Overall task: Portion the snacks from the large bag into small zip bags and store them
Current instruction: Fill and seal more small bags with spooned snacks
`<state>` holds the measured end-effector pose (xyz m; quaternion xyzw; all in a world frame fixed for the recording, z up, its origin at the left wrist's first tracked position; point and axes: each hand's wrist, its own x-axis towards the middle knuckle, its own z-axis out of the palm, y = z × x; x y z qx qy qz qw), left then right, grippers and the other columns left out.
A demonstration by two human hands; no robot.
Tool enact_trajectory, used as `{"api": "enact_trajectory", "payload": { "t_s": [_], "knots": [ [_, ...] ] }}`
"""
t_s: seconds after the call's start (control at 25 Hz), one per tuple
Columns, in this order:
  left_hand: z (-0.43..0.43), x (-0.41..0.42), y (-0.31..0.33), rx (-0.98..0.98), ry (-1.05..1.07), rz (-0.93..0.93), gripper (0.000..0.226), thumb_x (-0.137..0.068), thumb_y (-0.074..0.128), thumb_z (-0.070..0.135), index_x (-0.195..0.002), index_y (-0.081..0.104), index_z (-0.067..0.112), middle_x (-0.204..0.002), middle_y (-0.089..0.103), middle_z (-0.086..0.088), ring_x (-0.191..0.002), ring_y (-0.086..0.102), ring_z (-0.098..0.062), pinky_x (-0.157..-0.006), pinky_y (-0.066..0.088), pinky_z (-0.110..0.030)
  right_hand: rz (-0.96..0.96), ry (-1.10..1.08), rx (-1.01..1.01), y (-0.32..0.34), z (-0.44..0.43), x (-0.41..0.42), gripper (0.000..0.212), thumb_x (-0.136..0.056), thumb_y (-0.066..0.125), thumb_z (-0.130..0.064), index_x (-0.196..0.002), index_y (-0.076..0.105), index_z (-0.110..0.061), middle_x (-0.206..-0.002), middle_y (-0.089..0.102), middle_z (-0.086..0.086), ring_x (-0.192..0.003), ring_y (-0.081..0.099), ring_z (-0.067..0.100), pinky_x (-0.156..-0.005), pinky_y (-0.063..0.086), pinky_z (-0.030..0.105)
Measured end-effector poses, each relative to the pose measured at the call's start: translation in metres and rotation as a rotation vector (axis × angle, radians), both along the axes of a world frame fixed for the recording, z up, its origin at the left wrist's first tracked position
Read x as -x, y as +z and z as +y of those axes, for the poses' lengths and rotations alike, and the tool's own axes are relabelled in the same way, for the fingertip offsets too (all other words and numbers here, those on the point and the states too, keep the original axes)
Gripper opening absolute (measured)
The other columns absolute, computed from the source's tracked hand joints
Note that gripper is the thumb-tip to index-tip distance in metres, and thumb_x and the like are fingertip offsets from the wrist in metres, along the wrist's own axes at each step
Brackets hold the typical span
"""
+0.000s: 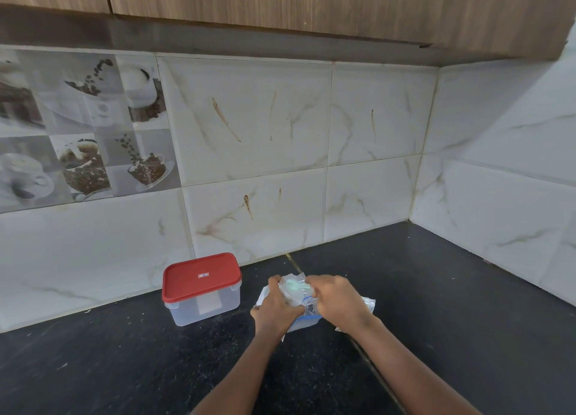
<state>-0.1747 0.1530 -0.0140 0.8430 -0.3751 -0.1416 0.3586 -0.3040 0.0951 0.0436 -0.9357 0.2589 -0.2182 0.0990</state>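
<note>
Clear plastic bags (pixel 299 302) gripped by both hands (pixel 277 305); red lid's (pixel 202 277) label unreadable.

There is only one view — a wide-angle camera on the person's head, looking forward and down at the black counter (pixel 124 368). It faces the tiled wall (pixel 265 127) squarely, forearms reaching in from the bottom edge — close quarters.

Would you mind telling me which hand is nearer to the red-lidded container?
Left. The left hand grips the clear plastic bags just right of the red-lidded container, not touching it. The right hand holds the same bags farther right.
</note>
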Motion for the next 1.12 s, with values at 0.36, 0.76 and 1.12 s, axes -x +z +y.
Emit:
{"api": "enact_trajectory", "payload": {
  "t_s": [0.36,0.76,1.12],
  "knots": [
    [0.005,-0.001,0.011,-0.015,0.016,-0.082,0.069,-0.078,0.066,0.041,-0.131,0.026,0.025,-0.122,0.058,0.007,-0.109,0.059,-0.013,-0.107,0.032,-0.039,-0.227,-0.500,-0.759,-0.010,-0.018,0.002,0.028,-0.091,0.035,-0.002,-0.082,0.061,-0.001,-0.057,0.059,0.012,-0.042,0.053,0.016,-0.039,0.043,0.020],
    [0.018,-0.003,0.013,0.316,0.022,-0.180,0.052,-0.078,0.069,0.030,-0.120,0.044,0.013,-0.102,0.058,0.007,-0.098,0.057,-0.015,-0.106,0.031,-0.040,-0.189,-0.455,-0.699,-0.040,-0.007,-0.050,0.029,-0.079,0.054,-0.005,-0.055,0.059,-0.020,-0.070,0.067,0.003,-0.047,0.059,0.016,-0.058,0.055,0.027],
    [0.034,-0.010,-0.005,0.273,-0.183,-0.011,0.074,-0.065,0.081,0.041,-0.118,0.030,0.030,-0.099,0.048,0.016,-0.093,0.055,-0.005,-0.076,0.043,-0.006,0.109,-0.484,-0.656,-0.064,-0.001,-0.054,0.016,-0.085,0.052,-0.014,-0.086,0.068,-0.011,-0.099,0.069,0.013,-0.077,0.063,0.026,-0.074,0.054,0.031]
  ]
}}
